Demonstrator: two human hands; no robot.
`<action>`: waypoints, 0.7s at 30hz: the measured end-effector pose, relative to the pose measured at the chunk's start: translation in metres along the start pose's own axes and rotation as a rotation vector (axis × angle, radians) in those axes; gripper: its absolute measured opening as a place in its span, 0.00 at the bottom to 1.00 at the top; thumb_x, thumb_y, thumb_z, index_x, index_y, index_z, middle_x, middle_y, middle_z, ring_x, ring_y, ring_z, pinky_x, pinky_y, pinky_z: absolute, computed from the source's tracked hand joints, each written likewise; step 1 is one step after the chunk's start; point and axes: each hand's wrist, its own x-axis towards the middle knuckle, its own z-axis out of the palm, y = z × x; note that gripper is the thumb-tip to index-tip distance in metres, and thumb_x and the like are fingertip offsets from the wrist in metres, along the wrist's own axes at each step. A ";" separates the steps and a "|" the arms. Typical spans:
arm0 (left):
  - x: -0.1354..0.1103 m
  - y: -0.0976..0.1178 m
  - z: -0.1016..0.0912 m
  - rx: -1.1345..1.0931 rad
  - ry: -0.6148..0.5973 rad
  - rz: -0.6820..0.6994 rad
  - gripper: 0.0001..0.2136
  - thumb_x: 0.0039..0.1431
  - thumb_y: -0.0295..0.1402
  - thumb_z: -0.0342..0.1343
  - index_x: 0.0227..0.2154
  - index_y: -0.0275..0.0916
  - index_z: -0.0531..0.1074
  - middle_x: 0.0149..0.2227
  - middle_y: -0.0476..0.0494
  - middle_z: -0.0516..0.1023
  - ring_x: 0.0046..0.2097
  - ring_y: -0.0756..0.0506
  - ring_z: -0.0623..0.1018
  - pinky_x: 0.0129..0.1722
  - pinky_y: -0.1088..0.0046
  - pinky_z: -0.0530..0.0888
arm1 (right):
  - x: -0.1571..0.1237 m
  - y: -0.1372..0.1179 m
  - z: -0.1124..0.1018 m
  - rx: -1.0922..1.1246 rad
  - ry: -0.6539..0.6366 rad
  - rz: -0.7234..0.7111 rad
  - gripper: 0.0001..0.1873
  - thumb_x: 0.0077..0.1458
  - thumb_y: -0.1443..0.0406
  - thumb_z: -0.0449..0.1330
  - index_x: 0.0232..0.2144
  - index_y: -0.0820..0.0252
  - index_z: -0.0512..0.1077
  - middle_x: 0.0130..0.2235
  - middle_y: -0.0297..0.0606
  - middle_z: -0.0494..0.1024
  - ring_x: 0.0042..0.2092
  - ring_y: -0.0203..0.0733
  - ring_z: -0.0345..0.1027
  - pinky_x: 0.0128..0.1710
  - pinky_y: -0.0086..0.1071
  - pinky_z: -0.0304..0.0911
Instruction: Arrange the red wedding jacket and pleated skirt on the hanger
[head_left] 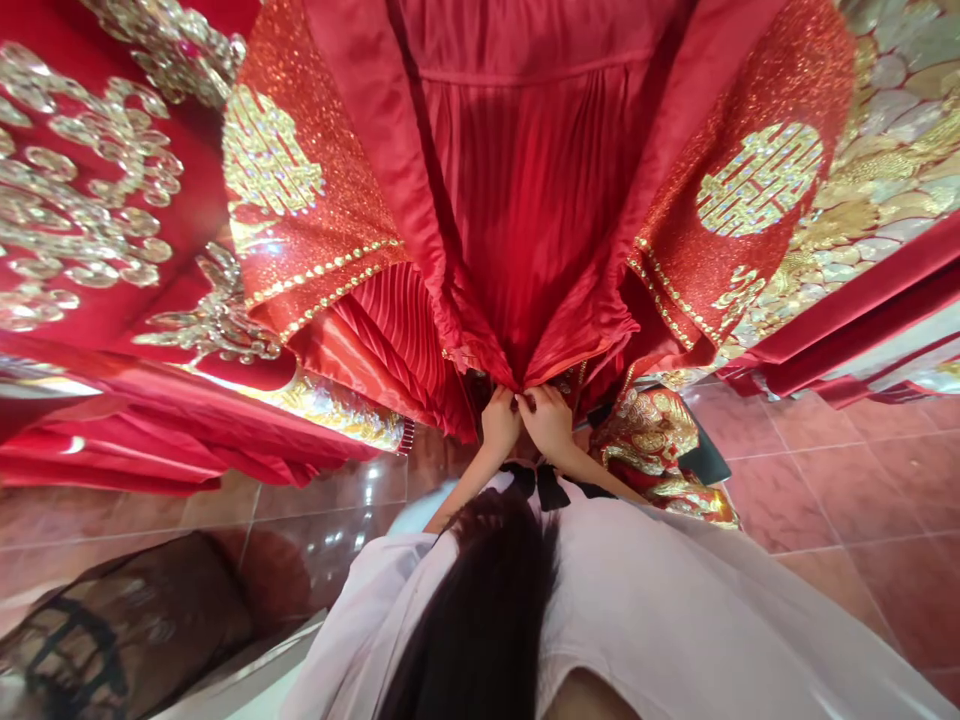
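Observation:
A red pleated gown (517,200) with gold sequinned panels hangs in front of me. My left hand (499,420) and my right hand (549,420) are side by side at the point where the two red front edges of the gown meet. Both hands are closed, pinching the fabric there between fingers and thumb. Below them I see my white top, a black bow (546,485) and long dark hair.
More red garments with gold and silver embroidery hang at the left (90,200) and at the right (892,150). A folded gold-embroidered piece (660,440) lies just right of my hands. The floor is glossy reddish tile (840,480).

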 end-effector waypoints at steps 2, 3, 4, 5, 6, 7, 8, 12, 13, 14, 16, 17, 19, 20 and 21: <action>0.002 0.000 0.000 0.022 -0.005 0.004 0.08 0.59 0.25 0.48 0.35 0.35 0.73 0.39 0.39 0.73 0.38 0.46 0.75 0.33 0.76 0.67 | 0.004 0.000 -0.002 0.061 -0.011 0.067 0.10 0.55 0.63 0.54 0.28 0.63 0.71 0.34 0.44 0.73 0.38 0.41 0.63 0.41 0.33 0.59; 0.002 0.000 0.000 0.033 -0.007 0.006 0.08 0.59 0.26 0.48 0.35 0.35 0.73 0.39 0.39 0.73 0.38 0.46 0.75 0.34 0.76 0.67 | 0.005 0.000 -0.003 0.101 -0.016 0.097 0.09 0.54 0.64 0.55 0.27 0.63 0.71 0.32 0.43 0.73 0.37 0.40 0.63 0.40 0.32 0.58; 0.003 0.000 0.000 0.044 -0.011 0.009 0.08 0.59 0.26 0.48 0.36 0.35 0.73 0.39 0.38 0.73 0.39 0.45 0.75 0.34 0.76 0.67 | 0.005 0.000 -0.003 0.147 -0.024 0.127 0.09 0.53 0.64 0.55 0.27 0.64 0.71 0.30 0.41 0.72 0.34 0.39 0.62 0.39 0.31 0.58; 0.003 0.000 0.000 0.054 -0.014 0.013 0.08 0.60 0.27 0.49 0.37 0.35 0.73 0.39 0.38 0.73 0.39 0.45 0.75 0.34 0.76 0.67 | 0.006 0.000 -0.003 0.197 -0.034 0.158 0.09 0.51 0.63 0.56 0.25 0.64 0.71 0.28 0.39 0.71 0.32 0.37 0.61 0.36 0.30 0.57; 0.003 -0.001 -0.001 0.065 -0.019 0.018 0.08 0.60 0.27 0.49 0.37 0.35 0.73 0.39 0.38 0.73 0.39 0.45 0.75 0.34 0.76 0.67 | 0.006 0.001 -0.002 0.253 -0.049 0.189 0.09 0.50 0.63 0.56 0.23 0.64 0.70 0.25 0.37 0.69 0.29 0.35 0.60 0.34 0.29 0.56; 0.003 -0.001 -0.001 0.077 -0.023 0.022 0.08 0.60 0.28 0.49 0.38 0.35 0.73 0.39 0.38 0.73 0.40 0.45 0.75 0.34 0.76 0.67 | 0.007 0.001 -0.001 0.313 -0.067 0.220 0.10 0.49 0.63 0.56 0.21 0.64 0.69 0.23 0.35 0.68 0.27 0.34 0.58 0.32 0.28 0.55; 0.002 -0.001 -0.001 0.090 -0.028 0.025 0.08 0.60 0.28 0.50 0.38 0.35 0.73 0.39 0.38 0.73 0.40 0.45 0.75 0.34 0.76 0.67 | 0.007 0.002 0.000 0.376 -0.088 0.251 0.11 0.48 0.62 0.55 0.20 0.64 0.67 0.21 0.35 0.67 0.26 0.33 0.57 0.30 0.27 0.54; 0.003 0.000 -0.001 0.143 -0.036 0.029 0.08 0.61 0.30 0.50 0.37 0.34 0.73 0.40 0.37 0.73 0.38 0.44 0.76 0.33 0.76 0.67 | 0.015 -0.005 -0.001 0.626 -0.164 0.373 0.14 0.45 0.60 0.52 0.15 0.64 0.64 0.16 0.31 0.58 0.20 0.29 0.51 0.22 0.25 0.49; 0.003 0.000 -0.001 0.154 -0.035 0.028 0.09 0.61 0.30 0.49 0.37 0.34 0.73 0.41 0.37 0.73 0.38 0.44 0.76 0.32 0.76 0.66 | 0.019 -0.011 -0.003 0.681 -0.179 0.403 0.14 0.44 0.59 0.52 0.15 0.63 0.63 0.14 0.29 0.54 0.18 0.28 0.47 0.20 0.25 0.46; 0.004 0.000 -0.001 0.165 -0.033 0.027 0.09 0.62 0.30 0.49 0.37 0.34 0.73 0.41 0.37 0.73 0.38 0.45 0.76 0.32 0.76 0.66 | 0.024 -0.017 -0.008 0.731 -0.189 0.427 0.14 0.43 0.58 0.52 0.15 0.63 0.62 0.13 0.26 0.50 0.17 0.27 0.42 0.18 0.25 0.42; 0.006 0.001 -0.001 0.184 -0.031 0.027 0.10 0.62 0.31 0.49 0.38 0.33 0.73 0.42 0.37 0.73 0.39 0.45 0.76 0.33 0.76 0.67 | 0.034 -0.033 -0.019 0.816 -0.194 0.448 0.14 0.42 0.57 0.53 0.16 0.62 0.62 0.14 0.24 0.46 0.17 0.25 0.37 0.17 0.25 0.37; 0.007 0.001 -0.003 0.193 -0.031 0.029 0.10 0.62 0.31 0.49 0.39 0.33 0.73 0.42 0.37 0.73 0.39 0.45 0.76 0.33 0.76 0.67 | 0.039 -0.042 -0.026 0.858 -0.189 0.440 0.14 0.42 0.57 0.54 0.17 0.63 0.63 0.14 0.24 0.46 0.17 0.25 0.36 0.17 0.24 0.35; 0.010 0.001 -0.009 0.214 -0.031 0.036 0.09 0.62 0.32 0.49 0.38 0.34 0.73 0.40 0.38 0.74 0.40 0.45 0.76 0.33 0.76 0.67 | 0.047 -0.058 -0.037 0.964 -0.173 0.414 0.14 0.41 0.57 0.56 0.19 0.64 0.66 0.15 0.25 0.48 0.18 0.24 0.37 0.18 0.24 0.34; 0.011 0.001 -0.014 0.226 -0.030 0.039 0.09 0.61 0.32 0.50 0.36 0.34 0.74 0.39 0.38 0.75 0.39 0.44 0.76 0.33 0.75 0.67 | 0.049 -0.064 -0.041 1.018 -0.168 0.407 0.14 0.40 0.57 0.58 0.19 0.65 0.67 0.15 0.25 0.48 0.18 0.24 0.38 0.18 0.24 0.33; 0.013 0.002 -0.020 0.237 -0.024 0.043 0.09 0.61 0.33 0.51 0.35 0.34 0.74 0.38 0.39 0.75 0.40 0.44 0.76 0.33 0.75 0.67 | 0.050 -0.068 -0.044 1.063 -0.165 0.408 0.13 0.39 0.58 0.59 0.18 0.65 0.67 0.15 0.25 0.49 0.18 0.23 0.37 0.18 0.24 0.32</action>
